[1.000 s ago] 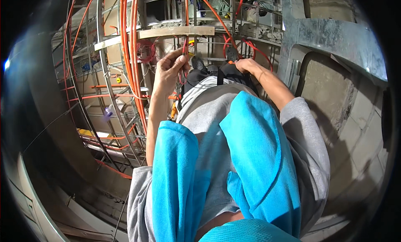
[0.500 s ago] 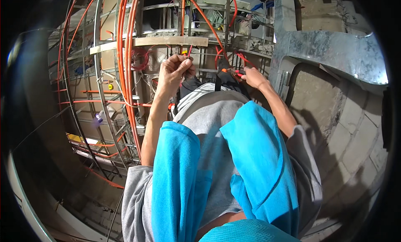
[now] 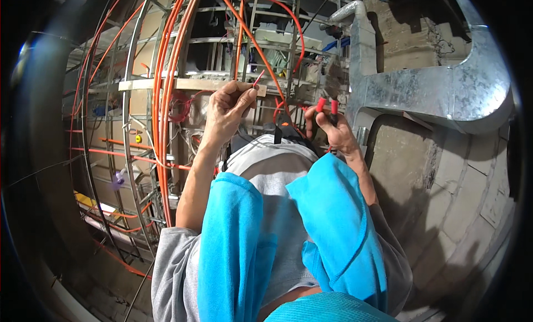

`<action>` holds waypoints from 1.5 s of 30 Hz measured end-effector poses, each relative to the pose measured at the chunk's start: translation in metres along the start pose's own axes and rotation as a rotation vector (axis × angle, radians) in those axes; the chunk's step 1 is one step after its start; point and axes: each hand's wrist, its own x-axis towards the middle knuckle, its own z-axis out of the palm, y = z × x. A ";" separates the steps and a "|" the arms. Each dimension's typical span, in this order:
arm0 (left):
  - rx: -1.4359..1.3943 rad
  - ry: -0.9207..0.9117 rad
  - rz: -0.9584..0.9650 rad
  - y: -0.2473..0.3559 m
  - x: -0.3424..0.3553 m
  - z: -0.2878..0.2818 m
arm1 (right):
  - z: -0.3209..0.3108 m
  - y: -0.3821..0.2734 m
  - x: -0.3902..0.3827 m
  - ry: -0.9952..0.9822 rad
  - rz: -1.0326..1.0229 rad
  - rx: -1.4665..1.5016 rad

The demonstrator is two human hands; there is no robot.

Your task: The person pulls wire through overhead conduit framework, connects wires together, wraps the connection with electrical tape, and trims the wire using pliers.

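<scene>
My left hand (image 3: 229, 110) is closed in a pinch on a short, thin red wire (image 3: 259, 78), which points up from the fingertips. A small dark bit shows at the pinch. To the right, my right hand (image 3: 338, 134) grips pliers (image 3: 334, 106) with red and black handles. The tool points up and away from me, its two handles a little apart. Its grey head is blurred against the background, so I cannot tell whether the jaws are open. The pliers and the wire are well apart.
Bundled orange conduits (image 3: 162, 100) run upward on the left, beside metal framing. A wooden batten (image 3: 183, 85) crosses behind my left hand. At right stands a large galvanised duct (image 3: 422, 94). A coil of red wire (image 3: 180, 108) hangs at left, and a blue towel (image 3: 233, 227) drapes over my chest.
My right hand has turned the pliers from pointing left to pointing up, lowering the hand slightly. The left hand still pinches the wire, now tilted right. The whole view has shifted a little.
</scene>
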 end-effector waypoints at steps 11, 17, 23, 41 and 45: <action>0.319 0.164 0.267 0.052 -0.006 -0.006 | 0.016 -0.015 0.034 -0.156 -0.060 -0.324; 0.255 0.176 0.233 0.063 -0.020 -0.016 | 0.035 -0.018 0.047 -0.127 -0.262 -0.477; 0.270 0.216 0.276 0.057 -0.025 -0.019 | 0.052 -0.014 0.059 -0.087 -0.357 -0.505; 0.078 0.172 0.202 0.049 -0.036 -0.018 | 0.061 0.001 0.056 0.077 -0.549 -0.687; 0.037 0.177 0.205 0.045 -0.036 -0.019 | 0.061 0.003 0.058 0.111 -0.593 -0.772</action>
